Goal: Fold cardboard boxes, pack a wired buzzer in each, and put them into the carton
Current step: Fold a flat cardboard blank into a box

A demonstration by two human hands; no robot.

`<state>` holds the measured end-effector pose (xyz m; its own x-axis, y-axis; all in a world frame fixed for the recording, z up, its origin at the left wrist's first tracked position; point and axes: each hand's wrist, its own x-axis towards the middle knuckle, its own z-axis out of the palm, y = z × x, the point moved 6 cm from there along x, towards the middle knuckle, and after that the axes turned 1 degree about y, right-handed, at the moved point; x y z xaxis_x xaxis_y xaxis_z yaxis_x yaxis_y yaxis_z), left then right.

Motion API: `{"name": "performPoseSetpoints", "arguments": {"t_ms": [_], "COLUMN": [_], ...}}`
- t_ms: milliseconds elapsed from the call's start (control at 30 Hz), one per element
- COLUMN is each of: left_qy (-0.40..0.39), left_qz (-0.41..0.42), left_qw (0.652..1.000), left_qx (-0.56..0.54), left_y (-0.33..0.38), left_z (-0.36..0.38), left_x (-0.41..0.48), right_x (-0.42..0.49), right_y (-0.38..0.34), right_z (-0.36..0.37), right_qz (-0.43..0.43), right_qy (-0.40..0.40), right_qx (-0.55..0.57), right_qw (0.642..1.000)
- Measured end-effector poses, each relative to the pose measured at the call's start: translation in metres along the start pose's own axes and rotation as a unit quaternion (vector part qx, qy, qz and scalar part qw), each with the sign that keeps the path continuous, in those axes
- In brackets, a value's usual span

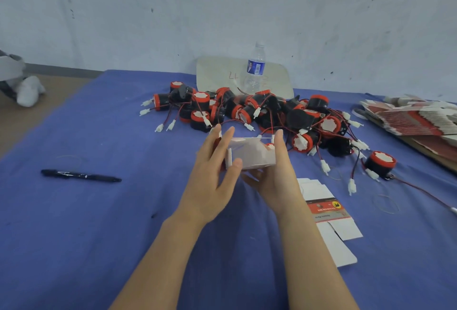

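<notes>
Head view: left hand [210, 181] flat-fingered, right hand [274, 178] gripping one box [249, 154] (one pen [80, 175]).

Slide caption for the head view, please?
Right hand holds a half-folded box, left hand pressing its side, buzzer pile behind on blue cloth.
</notes>
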<state>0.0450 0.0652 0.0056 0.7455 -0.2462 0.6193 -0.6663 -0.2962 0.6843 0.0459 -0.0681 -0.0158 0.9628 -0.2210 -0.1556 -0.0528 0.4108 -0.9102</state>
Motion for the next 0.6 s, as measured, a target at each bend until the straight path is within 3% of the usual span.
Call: {"name": "performPoseSetpoints", "arguments": {"t_ms": [200,367,500,600], "left_qy": [0.088,0.150,0.152,0.170], "left_qz": [-0.029,-0.083,-0.166,-0.209], "left_qw": [0.996,0.983,0.969,0.958], "left_qx": [0.018,-0.064,-0.102,-0.100], "left_y": [0.003,-0.001,-0.015,-0.025], "left_z": [-0.008,-0.015,-0.014,-0.017], "left_x": [0.000,-0.001,0.000,0.000], "right_x": [0.001,-0.001,0.000,-0.005], "right_y": [0.009,0.012,0.005,0.004], "right_z": [0.003,0.010,0.009,0.020], "right_qz": [0.028,0.004,-0.083,-0.125], "right_qy": [-0.021,-0.066,0.006,-0.048], "right_qx": [0.001,-0.093,-0.172,-0.217], "right_qw": [0.999,0.993,0.982,0.967]}}
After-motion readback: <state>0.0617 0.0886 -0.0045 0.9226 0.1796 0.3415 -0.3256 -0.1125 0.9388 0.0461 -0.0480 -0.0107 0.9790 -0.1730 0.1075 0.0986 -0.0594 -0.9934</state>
